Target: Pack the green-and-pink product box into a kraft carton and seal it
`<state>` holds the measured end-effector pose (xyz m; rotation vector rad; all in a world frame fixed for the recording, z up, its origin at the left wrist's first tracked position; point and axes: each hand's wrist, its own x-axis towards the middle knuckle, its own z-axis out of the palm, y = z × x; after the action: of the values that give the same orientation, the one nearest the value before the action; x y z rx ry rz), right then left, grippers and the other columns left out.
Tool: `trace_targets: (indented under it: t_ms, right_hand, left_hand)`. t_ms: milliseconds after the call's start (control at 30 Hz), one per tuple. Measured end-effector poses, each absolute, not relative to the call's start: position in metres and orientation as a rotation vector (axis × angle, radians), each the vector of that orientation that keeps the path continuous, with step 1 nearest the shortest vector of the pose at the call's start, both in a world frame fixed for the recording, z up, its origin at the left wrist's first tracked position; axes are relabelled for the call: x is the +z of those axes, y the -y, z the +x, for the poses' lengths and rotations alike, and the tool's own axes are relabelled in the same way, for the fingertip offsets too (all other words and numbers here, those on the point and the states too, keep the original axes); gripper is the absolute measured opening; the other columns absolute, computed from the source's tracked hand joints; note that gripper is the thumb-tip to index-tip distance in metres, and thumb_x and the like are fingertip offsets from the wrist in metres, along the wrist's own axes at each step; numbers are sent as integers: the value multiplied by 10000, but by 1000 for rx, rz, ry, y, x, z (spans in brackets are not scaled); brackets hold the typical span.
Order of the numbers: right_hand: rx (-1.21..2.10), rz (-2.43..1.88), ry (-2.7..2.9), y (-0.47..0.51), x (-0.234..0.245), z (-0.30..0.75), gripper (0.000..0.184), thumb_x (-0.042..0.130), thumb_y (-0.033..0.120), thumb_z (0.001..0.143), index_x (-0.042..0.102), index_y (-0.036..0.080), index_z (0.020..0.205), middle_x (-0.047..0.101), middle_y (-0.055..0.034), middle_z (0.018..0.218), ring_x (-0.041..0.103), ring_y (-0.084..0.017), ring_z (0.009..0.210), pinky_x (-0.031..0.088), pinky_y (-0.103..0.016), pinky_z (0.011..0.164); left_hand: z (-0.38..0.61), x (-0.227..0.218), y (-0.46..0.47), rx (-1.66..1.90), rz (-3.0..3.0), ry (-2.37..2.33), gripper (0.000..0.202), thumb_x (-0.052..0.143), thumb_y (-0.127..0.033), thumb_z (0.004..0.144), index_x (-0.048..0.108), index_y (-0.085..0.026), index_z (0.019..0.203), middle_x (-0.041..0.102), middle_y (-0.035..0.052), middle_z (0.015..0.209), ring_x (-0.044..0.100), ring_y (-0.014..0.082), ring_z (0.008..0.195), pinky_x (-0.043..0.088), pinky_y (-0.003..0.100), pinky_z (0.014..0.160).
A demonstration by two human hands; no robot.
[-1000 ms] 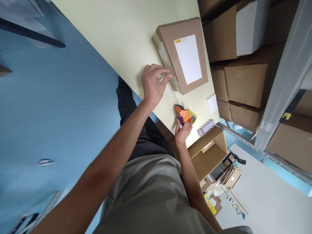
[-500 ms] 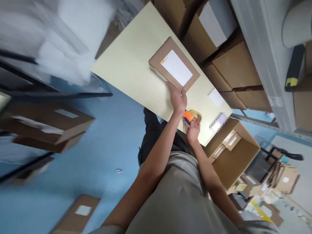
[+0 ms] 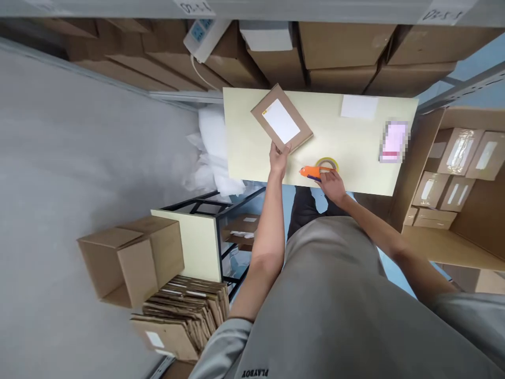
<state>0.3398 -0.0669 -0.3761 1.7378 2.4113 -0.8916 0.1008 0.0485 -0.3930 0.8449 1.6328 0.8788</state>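
Note:
A flat brown cardboard box (image 3: 302, 130) with a white label (image 3: 281, 122) is set at an angle on the pale tabletop (image 3: 363, 142). My left hand (image 3: 278, 159) grips its near edge, thumb on top. In my right hand (image 3: 332, 185) is an orange tape dispenser (image 3: 311, 171) with a dark blue part. A roll of yellow tape (image 3: 328, 159) sits on it, close to the table's front edge. The tape dispenser is a short distance right of the box, apart from it.
Behind the table, brown cartons (image 3: 343, 47) fill a shelf, with a white power strip (image 3: 205, 39) among them. A white paper (image 3: 359, 107) and a blurred pink item (image 3: 394, 141) lie on the right. A large open carton (image 3: 418, 247) holds small boxes. Folded cardboard (image 3: 185, 310) stands lower left.
The head view has swung round, so the table now runs level across the picture. My left hand stays at the box's near edge, and my right hand still holds the tape dispenser.

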Motion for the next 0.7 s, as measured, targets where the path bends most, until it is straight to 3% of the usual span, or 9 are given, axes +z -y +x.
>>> trace_targets:
  t_ms: [233,367,600,700]
  right_hand:
    - [-893,1715,-2374,66,-375,338,240,679,287,1152,717,74,1255,816,-211,1104,730,-335,1083,495,-490,1246]
    - [-831,1823,-2283,72,-375,384,359,689,335,1151,707,33,1343,839,-244,1098,770,-355,1065,506,-504,1205]
    - [-686,2075,-2362,-9,-390,442,483,429,406,1255,706,25,1362,851,-238,1079,790,-351,1065,540,-580,1177]
    - [-672,2104,-2451,-60,-396,426,546,308,388,1287,704,13,1302,840,-197,1043,806,-310,1075,568,-593,1179]
  left_hand:
    - [93,-374,-49,763,943,-1591,960,838,-782,913,560,-257,1667,650,167,1715,585,307,1648,453,493,1402]
    - [93,-375,-50,699,931,-1640,962,808,-802,913,544,-274,1673,643,156,1724,613,278,1625,494,459,1368]
    - [93,-372,-50,641,979,-1638,1053,743,-898,900,495,-272,1708,570,156,1791,571,234,1660,479,382,1363]
    - [93,-368,-51,598,988,-1657,1025,762,-885,904,511,-302,1709,620,137,1746,576,245,1656,476,410,1369]
